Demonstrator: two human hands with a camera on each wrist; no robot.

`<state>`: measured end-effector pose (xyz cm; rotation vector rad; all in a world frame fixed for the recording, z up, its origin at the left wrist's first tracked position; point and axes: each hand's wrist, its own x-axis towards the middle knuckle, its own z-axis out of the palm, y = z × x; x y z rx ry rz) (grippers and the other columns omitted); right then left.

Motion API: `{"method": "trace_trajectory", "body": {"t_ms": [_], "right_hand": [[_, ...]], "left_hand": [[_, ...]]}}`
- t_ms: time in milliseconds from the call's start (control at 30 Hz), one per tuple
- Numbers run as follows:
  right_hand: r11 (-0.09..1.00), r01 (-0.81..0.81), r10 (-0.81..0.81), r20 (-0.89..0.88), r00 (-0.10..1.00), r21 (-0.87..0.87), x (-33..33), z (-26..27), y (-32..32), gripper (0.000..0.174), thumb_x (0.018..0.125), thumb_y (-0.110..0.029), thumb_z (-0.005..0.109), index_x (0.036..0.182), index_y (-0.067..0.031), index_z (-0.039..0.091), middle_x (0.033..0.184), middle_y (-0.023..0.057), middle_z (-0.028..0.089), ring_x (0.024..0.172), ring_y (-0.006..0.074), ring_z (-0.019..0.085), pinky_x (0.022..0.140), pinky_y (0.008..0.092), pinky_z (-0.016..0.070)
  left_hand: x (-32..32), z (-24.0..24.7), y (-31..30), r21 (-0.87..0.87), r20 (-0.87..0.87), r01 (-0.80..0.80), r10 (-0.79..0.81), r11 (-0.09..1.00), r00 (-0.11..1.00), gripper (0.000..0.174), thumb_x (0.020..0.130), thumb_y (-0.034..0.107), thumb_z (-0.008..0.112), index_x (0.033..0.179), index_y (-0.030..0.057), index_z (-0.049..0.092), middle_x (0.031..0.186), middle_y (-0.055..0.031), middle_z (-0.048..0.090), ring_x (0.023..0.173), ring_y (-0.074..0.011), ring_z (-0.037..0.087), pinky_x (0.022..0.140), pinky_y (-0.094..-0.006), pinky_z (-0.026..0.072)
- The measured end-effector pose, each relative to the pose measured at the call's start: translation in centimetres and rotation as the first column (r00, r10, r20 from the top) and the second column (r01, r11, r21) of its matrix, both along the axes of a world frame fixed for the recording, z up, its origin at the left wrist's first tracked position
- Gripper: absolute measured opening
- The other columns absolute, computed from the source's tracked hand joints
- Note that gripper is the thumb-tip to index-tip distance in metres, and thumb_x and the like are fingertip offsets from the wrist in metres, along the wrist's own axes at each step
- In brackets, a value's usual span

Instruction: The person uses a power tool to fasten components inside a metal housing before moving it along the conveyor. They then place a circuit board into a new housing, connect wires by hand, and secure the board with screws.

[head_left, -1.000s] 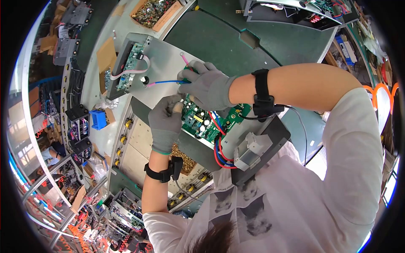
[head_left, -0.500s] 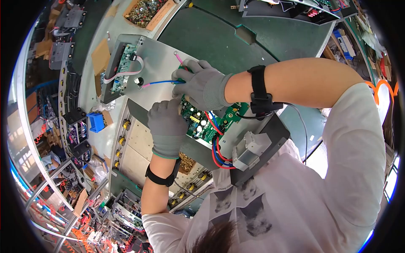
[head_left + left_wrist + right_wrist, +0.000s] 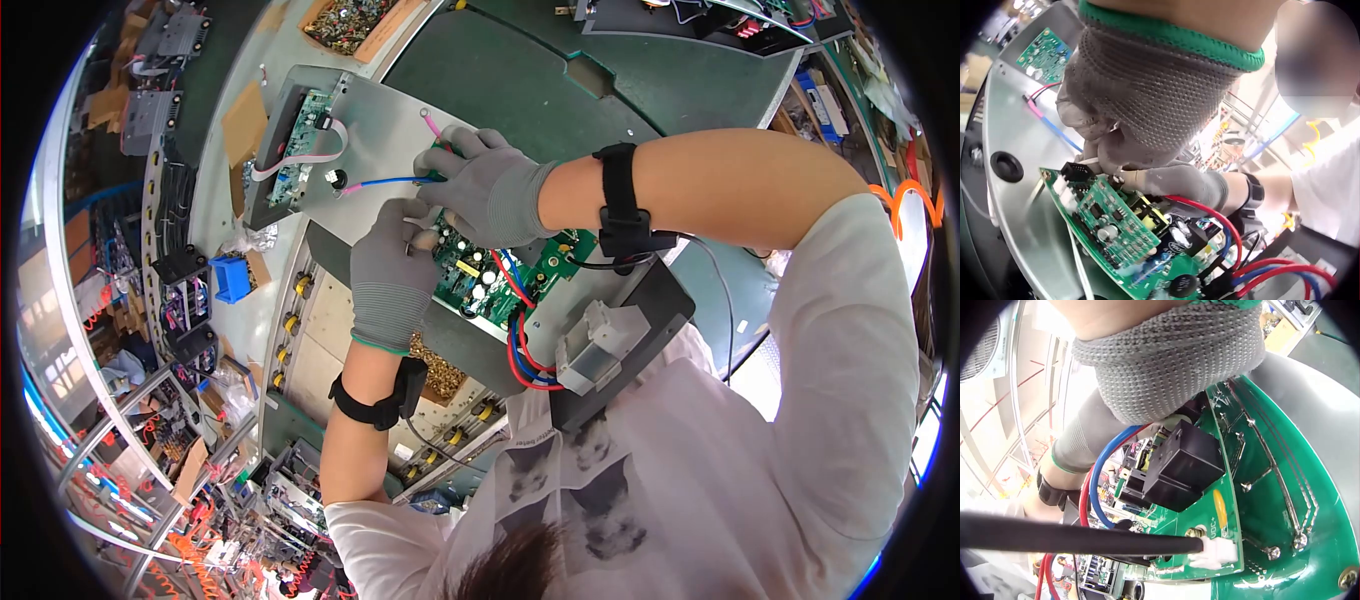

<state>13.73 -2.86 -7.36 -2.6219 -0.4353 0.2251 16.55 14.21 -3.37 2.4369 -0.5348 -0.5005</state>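
Observation:
In the head view, my gloved right hand (image 3: 492, 190) grips the far edge of a green circuit board (image 3: 480, 290), fingers over the edge, thumb on the component side. The board stands tilted up from the metal plate (image 3: 385, 130); a second green board (image 3: 1279, 481) lies behind it in the right wrist view. My gloved left hand (image 3: 395, 258) is at the board's left edge, fingers curled, thumb against forefinger. In the left wrist view these fingertips meet a thin white piece (image 3: 1090, 160) beside a black connector (image 3: 1077, 172); what they pinch is mostly hidden.
A blue wire (image 3: 390, 182) with pink ends lies on the plate. A ribbon cable (image 3: 310, 158) runs to a smaller board (image 3: 300, 150). Red and blue wires (image 3: 515, 350) lead to a transformer (image 3: 600, 350). A parts box (image 3: 350, 25) and a blue bin (image 3: 231, 280) stand nearby.
My left wrist turned palm down half a second ago and has turned back, thumb showing again. The right hand keeps its grip on the board. The whole view shifts slightly.

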Motion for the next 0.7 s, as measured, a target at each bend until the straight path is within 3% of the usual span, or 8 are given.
{"method": "trace_trajectory", "body": {"t_ms": [133,200,233,433,500,600,633,700], "right_hand": [[0.995,0.022,-0.025,0.036,0.999,0.093,-0.1,-0.3,0.0,0.034,0.076,-0.023,0.060,0.110,-0.0237,0.062,0.131,0.0035,0.045,0.124,0.0336,0.035,0.102,0.0469,0.0313],[0.996,0.021,-0.025,0.038,0.999,0.092,0.0,-0.4,0.0,0.034,0.076,-0.023,0.060,0.110,-0.0233,0.062,0.131,0.0038,0.045,0.124,0.0338,0.035,0.103,0.0470,0.0307],[0.995,0.027,-0.031,0.037,0.999,0.093,0.0,-0.3,0.0,0.034,0.076,-0.023,0.060,0.110,-0.0233,0.062,0.131,0.0038,0.045,0.124,0.0338,0.035,0.103,0.0470,0.0307],[0.995,0.011,-0.013,0.021,1.000,0.103,-0.1,0.0,-0.3,0.035,0.076,-0.024,0.058,0.111,-0.0225,0.062,0.130,0.0042,0.045,0.125,0.0339,0.034,0.102,0.0465,0.0316],[0.997,0.002,-0.002,0.002,1.000,0.073,0.0,0.1,-0.3,0.035,0.077,-0.025,0.058,0.111,-0.0224,0.062,0.130,0.0042,0.045,0.125,0.0337,0.034,0.102,0.0463,0.0323],[0.996,0.001,-0.002,0.019,1.000,0.086,0.0,0.0,-0.3,0.034,0.077,-0.025,0.058,0.111,-0.0224,0.061,0.130,0.0040,0.045,0.125,0.0339,0.035,0.101,0.0465,0.0327],[0.996,-0.005,0.003,0.024,1.000,0.090,0.0,0.0,-0.2,0.034,0.077,-0.025,0.058,0.111,-0.0224,0.061,0.130,0.0040,0.045,0.125,0.0339,0.035,0.101,0.0465,0.0327],[0.998,-0.003,0.000,0.042,0.999,0.070,0.0,-0.2,-0.2,0.034,0.077,-0.024,0.059,0.111,-0.0223,0.061,0.130,0.0038,0.045,0.124,0.0344,0.035,0.101,0.0467,0.0327]], "left_hand": [[0.1,0.0,0.4,0.030,0.051,0.079,-0.081,0.996,0.995,0.011,0.077,0.006,0.065,0.087,0.0038,0.062,0.077,-0.0145,0.066,0.071,-0.0305,0.064,0.065,-0.0376,0.0505],[0.1,0.4,0.1,0.079,0.212,0.196,-0.209,0.977,0.955,0.012,0.077,0.005,0.064,0.088,0.0009,0.066,0.075,-0.0141,0.067,0.069,-0.0211,0.066,0.063,-0.0308,0.0503],[0.2,0.3,-0.1,0.079,0.210,0.202,-0.214,0.976,0.954,0.012,0.077,0.005,0.064,0.088,0.0009,0.066,0.075,-0.0141,0.067,0.069,-0.0211,0.066,0.063,-0.0308,0.0503],[0.4,0.7,-0.7,0.164,0.214,0.254,-0.286,0.953,0.934,0.013,0.075,0.006,0.063,0.087,0.0016,0.064,0.075,-0.0127,0.066,0.072,-0.0273,0.065,0.064,-0.0332,0.0503],[0.2,1.2,-1.2,0.366,0.230,0.303,-0.401,0.880,0.887,0.013,0.075,0.004,0.061,0.088,0.0019,0.064,0.078,-0.0133,0.066,0.078,-0.0289,0.065,0.068,-0.0342,0.0503],[0.3,1.1,-1.0,0.440,0.240,0.345,-0.479,0.829,0.844,0.015,0.075,0.000,0.059,0.090,0.0019,0.064,0.083,-0.0151,0.066,0.082,-0.0303,0.064,0.071,-0.0356,0.0501],[0.5,1.2,-0.7,0.445,0.243,0.338,-0.475,0.829,0.846,0.015,0.075,0.000,0.059,0.090,0.0019,0.064,0.083,-0.0151,0.066,0.082,-0.0303,0.064,0.071,-0.0356,0.0501],[1.1,1.2,0.3,0.114,0.164,0.349,-0.364,0.930,0.917,0.018,0.078,-0.003,0.058,0.094,0.0020,0.064,0.088,-0.0136,0.067,0.079,-0.0262,0.065,0.069,-0.0328,0.0501]]}}
